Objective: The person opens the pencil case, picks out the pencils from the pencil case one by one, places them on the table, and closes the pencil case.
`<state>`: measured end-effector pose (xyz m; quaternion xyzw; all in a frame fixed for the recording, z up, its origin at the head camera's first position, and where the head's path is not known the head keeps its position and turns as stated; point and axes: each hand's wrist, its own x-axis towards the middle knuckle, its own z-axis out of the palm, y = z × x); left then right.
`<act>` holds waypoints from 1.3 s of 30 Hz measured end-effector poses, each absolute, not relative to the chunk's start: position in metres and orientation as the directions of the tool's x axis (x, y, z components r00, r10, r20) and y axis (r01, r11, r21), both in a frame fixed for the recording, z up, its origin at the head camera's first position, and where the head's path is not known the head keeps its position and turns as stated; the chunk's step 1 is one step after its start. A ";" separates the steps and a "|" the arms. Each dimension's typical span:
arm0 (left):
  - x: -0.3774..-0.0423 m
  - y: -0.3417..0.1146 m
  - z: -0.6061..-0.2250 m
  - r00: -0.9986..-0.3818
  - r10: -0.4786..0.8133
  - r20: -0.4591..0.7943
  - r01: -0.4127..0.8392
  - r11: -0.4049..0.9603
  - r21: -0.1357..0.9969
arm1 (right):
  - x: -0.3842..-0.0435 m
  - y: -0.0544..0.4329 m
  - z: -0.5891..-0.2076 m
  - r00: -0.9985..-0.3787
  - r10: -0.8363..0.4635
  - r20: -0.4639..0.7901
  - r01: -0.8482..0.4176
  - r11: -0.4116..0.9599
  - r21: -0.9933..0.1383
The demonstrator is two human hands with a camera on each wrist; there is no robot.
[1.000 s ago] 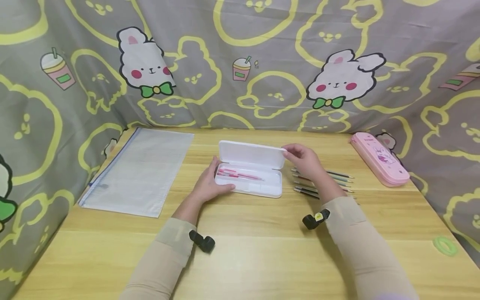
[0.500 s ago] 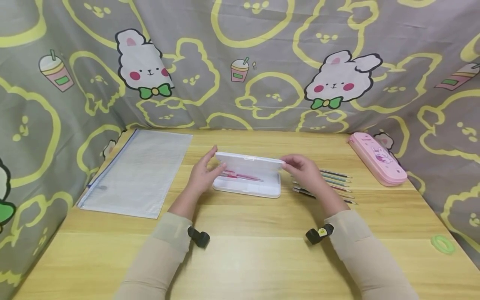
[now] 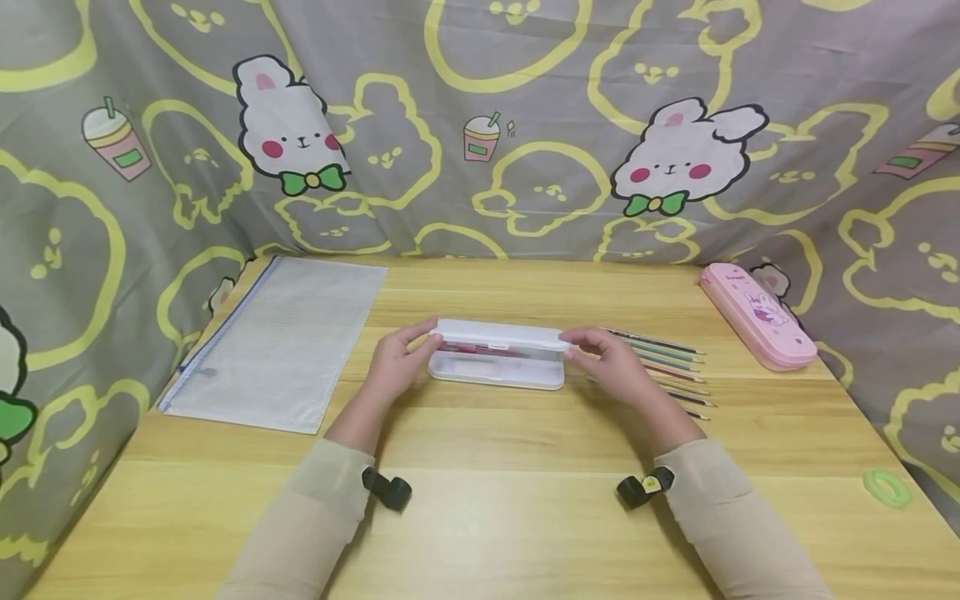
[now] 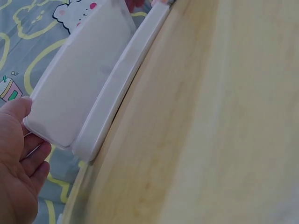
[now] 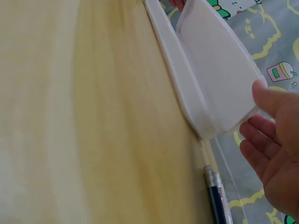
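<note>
A white plastic pencil box point(image 3: 495, 377) stands on the wooden table, its hinged lid point(image 3: 502, 332) tilted partway down over the base. Red and pink pens point(image 3: 476, 347) show through the gap. My left hand point(image 3: 397, 360) pinches the lid's left corner; in the left wrist view its thumb lies on the lid edge point(image 4: 70, 88), the other fingers behind. At the right corner, my right hand point(image 3: 611, 365) pinches the lid between thumb and fingers, also seen in the right wrist view beside the lid's inner face point(image 5: 224, 70).
Several pencils point(image 3: 667, 344) lie side by side just right of the box, partly under the right hand. A clear zip pouch point(image 3: 277, 342) lies at the left. At the right are a pink pencil case point(image 3: 757, 317) and a green ring point(image 3: 887, 488). A patterned curtain point(image 3: 555, 108) hangs behind.
The lid has swung from upright down toward the base. My left hand has moved from the base's left side to the lid's left corner; the right hand has lowered with the lid.
</note>
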<state>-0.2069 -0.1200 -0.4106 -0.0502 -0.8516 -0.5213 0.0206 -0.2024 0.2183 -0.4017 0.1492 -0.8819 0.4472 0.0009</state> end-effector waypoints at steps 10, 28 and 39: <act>-0.199 -0.122 -0.419 -0.993 0.083 0.080 0.106 0.396 0.912 | -0.203 0.216 -0.408 -0.948 -0.314 0.047 -0.223 0.554 -0.802; -0.193 -0.122 -0.427 -0.989 0.145 0.001 0.070 0.469 0.880 | -0.214 0.216 -0.409 -0.920 -0.378 -0.103 -0.190 0.661 -0.726; -0.194 -0.120 -0.427 -0.991 0.133 -0.024 0.048 0.513 0.857 | -0.215 0.214 -0.413 -0.930 -0.341 -0.138 -0.148 0.690 -0.708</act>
